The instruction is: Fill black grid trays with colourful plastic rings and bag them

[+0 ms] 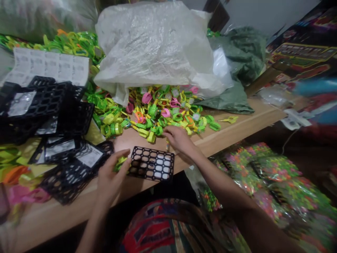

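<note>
A black plastic grid tray (152,163) lies on the table's front edge between my hands, white patches showing through its right-hand cells. My left hand (112,175) is at the tray's left end, thumb and fingers curled round yellow-green plastic toy watches (121,163), partly hidden by the fingers. At the front of a heap of small toy watches (160,112) in green, yellow, pink and orange, my right hand (179,140) has its fingers closed together. What they pinch, if anything, is hidden; a small yellow piece (167,144) shows just below them.
Black grid trays with labels (39,102) are stacked at left, beside a printed sheet (52,66). A large whitish sack (158,45) stands behind the heap, a dark green bag (239,56) to its right. Filled clear bags (276,175) lie below the table's right edge.
</note>
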{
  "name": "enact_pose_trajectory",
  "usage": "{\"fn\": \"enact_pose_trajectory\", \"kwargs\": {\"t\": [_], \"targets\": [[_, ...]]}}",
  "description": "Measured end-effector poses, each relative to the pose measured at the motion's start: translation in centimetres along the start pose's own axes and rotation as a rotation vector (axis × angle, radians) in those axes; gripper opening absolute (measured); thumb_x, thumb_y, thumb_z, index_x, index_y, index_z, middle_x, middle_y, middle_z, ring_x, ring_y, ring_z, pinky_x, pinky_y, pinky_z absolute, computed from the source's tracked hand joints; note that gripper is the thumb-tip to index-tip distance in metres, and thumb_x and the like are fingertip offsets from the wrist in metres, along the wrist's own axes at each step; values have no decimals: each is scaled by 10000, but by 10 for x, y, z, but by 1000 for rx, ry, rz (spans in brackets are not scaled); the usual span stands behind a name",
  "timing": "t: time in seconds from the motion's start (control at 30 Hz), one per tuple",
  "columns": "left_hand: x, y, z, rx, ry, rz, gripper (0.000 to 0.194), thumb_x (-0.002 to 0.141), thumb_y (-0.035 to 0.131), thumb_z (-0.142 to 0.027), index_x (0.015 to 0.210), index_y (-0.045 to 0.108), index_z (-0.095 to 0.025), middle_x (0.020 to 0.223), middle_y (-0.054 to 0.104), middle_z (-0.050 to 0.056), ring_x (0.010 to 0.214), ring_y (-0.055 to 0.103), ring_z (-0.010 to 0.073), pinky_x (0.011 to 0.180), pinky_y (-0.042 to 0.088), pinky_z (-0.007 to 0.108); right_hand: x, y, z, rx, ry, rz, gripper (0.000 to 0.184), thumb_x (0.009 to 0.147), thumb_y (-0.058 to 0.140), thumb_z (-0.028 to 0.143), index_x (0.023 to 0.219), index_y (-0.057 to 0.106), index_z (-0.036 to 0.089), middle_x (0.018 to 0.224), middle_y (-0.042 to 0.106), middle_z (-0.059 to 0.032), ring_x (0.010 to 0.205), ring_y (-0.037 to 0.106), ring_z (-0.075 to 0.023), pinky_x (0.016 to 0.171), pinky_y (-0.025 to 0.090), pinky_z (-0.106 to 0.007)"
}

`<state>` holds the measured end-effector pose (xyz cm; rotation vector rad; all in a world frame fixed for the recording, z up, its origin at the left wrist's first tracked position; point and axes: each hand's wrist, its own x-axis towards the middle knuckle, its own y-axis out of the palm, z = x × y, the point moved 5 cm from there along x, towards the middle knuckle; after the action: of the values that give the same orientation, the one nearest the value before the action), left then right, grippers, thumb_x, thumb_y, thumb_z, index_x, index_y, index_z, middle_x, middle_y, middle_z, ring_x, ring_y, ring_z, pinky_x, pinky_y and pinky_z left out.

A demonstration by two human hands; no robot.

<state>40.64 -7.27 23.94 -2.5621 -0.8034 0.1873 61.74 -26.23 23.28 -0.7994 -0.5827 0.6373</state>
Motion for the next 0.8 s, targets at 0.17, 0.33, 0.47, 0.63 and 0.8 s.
{"fn": "enact_pose_trajectory", "kwargs": {"t": [0.17,0.33,0.47,0.63,0.8], "targets": [[-1,-6,0,84,116,-4,295,929,647,-456,1138,711,-257,1179,724,36,1096,668,210,1006,490,342,35,8,9,-181,-39,122,124,955,678,224,1046,719,151,1046,658,-107,996,585,-242,841,431,-326],[-4,-14,2,77,94,-14,311,924,651,-452,1139,715,-237,1157,733,43,1066,681,199,986,512,331,13,30,35,-57,-164,266,84,978,657,246,993,689,170,1064,659,-88,1000,586,-217,860,449,-317],[-6,-17,0,56,88,0,322,921,651,-447,1133,719,-215,1143,736,55,1056,687,201,964,524,326,8,26,32,140,-121,228,100,1014,582,200,1049,677,194,980,697,-36,884,619,-171,816,453,-290],[-5,-15,2,47,87,2,315,929,646,-436,1130,715,-203,1148,734,63,1067,685,204,987,518,334,18,14,20,2,-145,159,141,978,584,107,1009,703,176,982,686,-56,937,594,-201,847,441,-323],[-6,-18,1,138,179,2,310,959,612,-411,1172,692,-200,1179,724,83,1095,685,225,1001,530,376,5,25,32,0,-267,287,335,924,530,-5,1115,696,216,1056,656,-61,1011,542,-219,918,444,-355]]}}
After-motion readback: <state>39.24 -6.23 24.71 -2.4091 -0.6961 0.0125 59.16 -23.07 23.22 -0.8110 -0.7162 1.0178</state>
